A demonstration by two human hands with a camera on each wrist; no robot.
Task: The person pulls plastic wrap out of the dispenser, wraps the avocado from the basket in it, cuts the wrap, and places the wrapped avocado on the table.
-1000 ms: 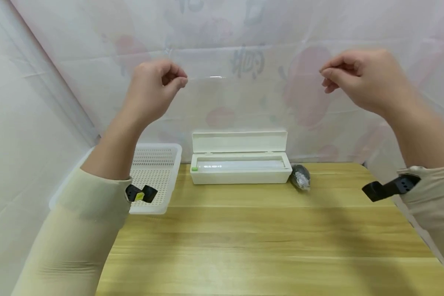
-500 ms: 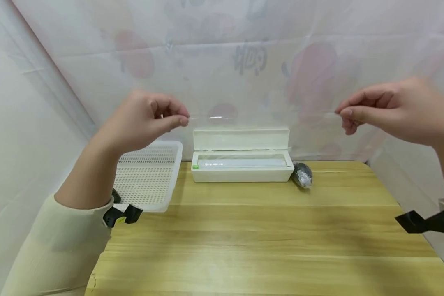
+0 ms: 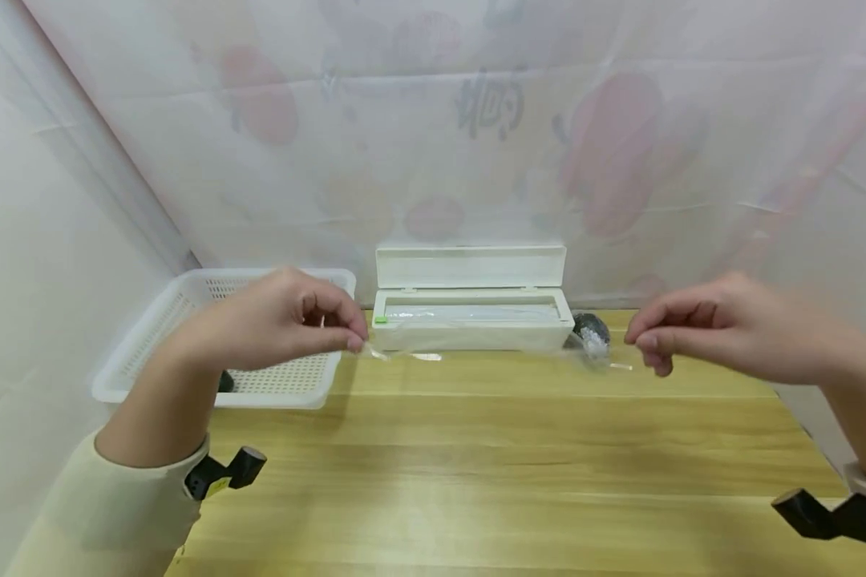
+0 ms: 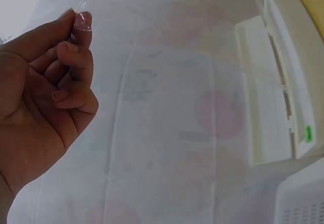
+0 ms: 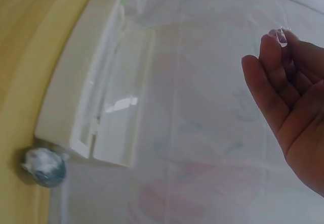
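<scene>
Now, head view: both hands lower than half second ago, down from backdrop height to just above counter [image 3: 520, 481]. Left hand [image 3: 281, 324] and right hand [image 3: 714, 328] each pinch corner of clear film sheet [image 3: 505, 353], stretched between them in front of open white film box [image 3: 472, 320]. Judgement: sheet pulled out, being brought down toward counter. Basket [image 3: 188, 377] behind left hand; dark wrapped lump [image 3: 590, 335] beside box.

Left wrist view: thumb and forefinger grip closed on film corner [image 4: 81, 23].

Right wrist view: fingertips pinch film corner [image 5: 279, 36]; box [image 5: 96, 97] well below.
</scene>
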